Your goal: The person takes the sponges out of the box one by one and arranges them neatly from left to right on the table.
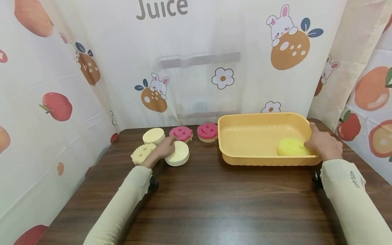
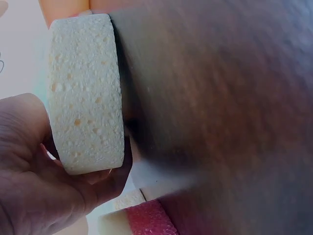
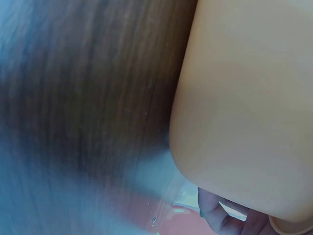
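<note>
My left hand (image 1: 165, 148) grips a round cream sponge (image 1: 178, 154) at its left side; in the left wrist view, thumb and fingers lie around the porous sponge (image 2: 87, 95). Beside that hand are a cream scalloped sponge (image 1: 143, 153), another round cream one (image 1: 153, 136) and a pink scalloped smiley sponge (image 1: 181, 133). At the right, my right hand (image 1: 326, 143) holds the right rim of a yellow-orange plastic basin (image 1: 254, 160). Inside the basin's front right corner sits a yellow smiley sponge (image 1: 291, 147). In the right wrist view, fingers (image 3: 212, 208) show at the basin's end.
A pink smiley sponge (image 1: 207, 132) with a cream base stands against the basin's left side. The brown wooden table (image 1: 220, 200) stretches toward me. Printed curtains (image 1: 196, 41) close off the back and both sides.
</note>
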`<state>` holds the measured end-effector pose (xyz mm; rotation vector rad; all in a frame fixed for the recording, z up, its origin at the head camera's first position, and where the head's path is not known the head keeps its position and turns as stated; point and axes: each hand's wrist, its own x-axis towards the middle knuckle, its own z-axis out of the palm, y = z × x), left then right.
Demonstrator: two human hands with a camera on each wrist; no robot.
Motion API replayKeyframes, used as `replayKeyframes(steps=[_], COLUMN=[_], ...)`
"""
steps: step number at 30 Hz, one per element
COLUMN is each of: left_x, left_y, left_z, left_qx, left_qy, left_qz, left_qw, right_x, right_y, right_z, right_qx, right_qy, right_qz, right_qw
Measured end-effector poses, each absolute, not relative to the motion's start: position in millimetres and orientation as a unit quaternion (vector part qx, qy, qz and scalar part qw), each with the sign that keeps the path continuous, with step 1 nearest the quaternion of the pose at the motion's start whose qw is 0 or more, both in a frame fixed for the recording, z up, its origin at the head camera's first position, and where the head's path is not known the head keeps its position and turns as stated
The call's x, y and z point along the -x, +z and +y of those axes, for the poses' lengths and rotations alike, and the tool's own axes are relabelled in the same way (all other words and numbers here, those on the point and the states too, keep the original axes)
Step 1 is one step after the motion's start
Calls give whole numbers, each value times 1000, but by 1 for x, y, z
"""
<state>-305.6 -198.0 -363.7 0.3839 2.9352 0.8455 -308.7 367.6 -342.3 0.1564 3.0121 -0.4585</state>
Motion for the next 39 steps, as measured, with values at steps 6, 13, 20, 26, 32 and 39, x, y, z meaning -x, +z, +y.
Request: replayKeyframes(steps=[6,13,20,26,32,39], left_x=[302,300,302,300,308,305], left_y=[-358,-357,-359,-359,-365,-365], left_z=[-197,-196,-196,-195,-200,-196], left_qx=[-120,-96,-97,-101,-127,-104], left_qy=[273,263,252,232,209,193], left_qz=[954,960,963,967,969,975], left_qw=[32,22,24,30,12,25], right_x=[310,311,311,312,314,311], right_y=[-341,-342,-342,-344,-344,-343], right_z=[368,369,368,368,369,369], right_qx=[-55,-61,-63,-57,-52,-53], right_qy=[-151,-152,-156,-159,-155,-159], right_qz=[986,985,984,984,986,985], right_qw=[48,54,50,48,38,50])
